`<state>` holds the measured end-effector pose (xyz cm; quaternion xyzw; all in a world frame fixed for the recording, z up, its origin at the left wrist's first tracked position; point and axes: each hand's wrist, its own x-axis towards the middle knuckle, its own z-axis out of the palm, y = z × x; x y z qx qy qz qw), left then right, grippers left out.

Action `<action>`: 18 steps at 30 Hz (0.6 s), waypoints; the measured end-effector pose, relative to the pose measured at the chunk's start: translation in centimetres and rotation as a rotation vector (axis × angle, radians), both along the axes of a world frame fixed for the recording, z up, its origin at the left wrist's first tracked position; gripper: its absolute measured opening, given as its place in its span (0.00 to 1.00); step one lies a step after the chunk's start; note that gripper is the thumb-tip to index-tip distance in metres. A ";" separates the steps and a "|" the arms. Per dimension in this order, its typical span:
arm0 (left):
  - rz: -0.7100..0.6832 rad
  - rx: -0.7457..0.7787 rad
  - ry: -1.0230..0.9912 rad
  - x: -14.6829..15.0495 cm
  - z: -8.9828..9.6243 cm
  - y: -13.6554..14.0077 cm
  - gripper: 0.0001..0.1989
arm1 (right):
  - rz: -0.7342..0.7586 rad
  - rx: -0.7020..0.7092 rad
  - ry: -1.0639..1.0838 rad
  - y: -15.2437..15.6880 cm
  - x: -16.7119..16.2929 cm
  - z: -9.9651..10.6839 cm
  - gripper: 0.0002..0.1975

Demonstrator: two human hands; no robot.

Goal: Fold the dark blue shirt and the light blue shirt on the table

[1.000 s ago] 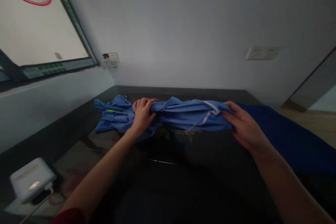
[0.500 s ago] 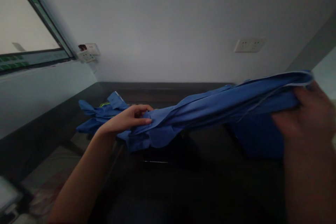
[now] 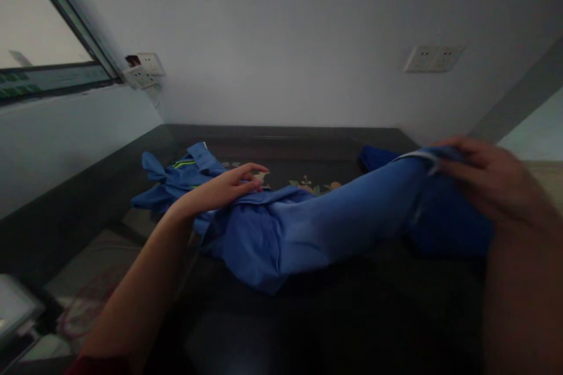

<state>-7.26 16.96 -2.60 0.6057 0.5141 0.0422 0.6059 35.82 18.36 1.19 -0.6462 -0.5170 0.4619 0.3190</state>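
A blue garment (image 3: 303, 228) stretches across the dark table, its kind not clear from here. Its bunched left end shows yellow-green stripes and a flap with a pale edge. My left hand (image 3: 240, 181) rests on the upper edge of the cloth, fingers loosely curved and apart, not gripping it. At the far right, my right hand (image 3: 488, 170) is closed on the pale-edged end of the garment and holds it raised above the table; some of its fingers are blurred or hidden behind the cloth.
Darker blue cloth (image 3: 448, 222) lies at the right, partly behind the raised garment. The dark table (image 3: 272, 139) has a printed flower pattern and meets the wall. Wall sockets (image 3: 433, 59) sit above. A window frame (image 3: 57, 79) is at left, a white object (image 3: 17, 307) lower left.
My right hand has moved left and slightly down with the garment's end. The cloth has slackened and spread wider, sagging at its middle. My left hand has loosened from its pinch on the cloth.
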 end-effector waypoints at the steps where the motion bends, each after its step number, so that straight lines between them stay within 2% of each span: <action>1: -0.020 0.049 0.093 0.1 -1.3 0.0 0.25 | 0.158 -0.118 -0.025 0.1 -0.3 -0.5 0.16; 3: -0.053 0.088 0.228 0.0 -3.3 0.0 0.25 | 0.469 -0.316 -0.065 0.2 -0.4 -1.3 0.15; 5: -0.097 0.074 0.262 -0.4 -4.1 -0.1 0.23 | 0.612 -0.357 -0.074 0.1 0.0 -2.0 0.14; 11: -0.239 0.082 0.232 -1.2 -3.8 -0.5 0.19 | 0.524 -0.211 -0.176 0.0 0.4 -3.2 0.13; 15: -0.321 0.080 0.369 -1.3 -5.1 -1.0 0.19 | 0.511 -0.145 -0.332 -0.6 -1.9 -4.7 0.15; 18: -0.395 0.034 0.441 -1.3 -5.9 -1.1 0.18 | 0.591 -0.132 -0.485 -1.4 -4.1 -6.5 0.16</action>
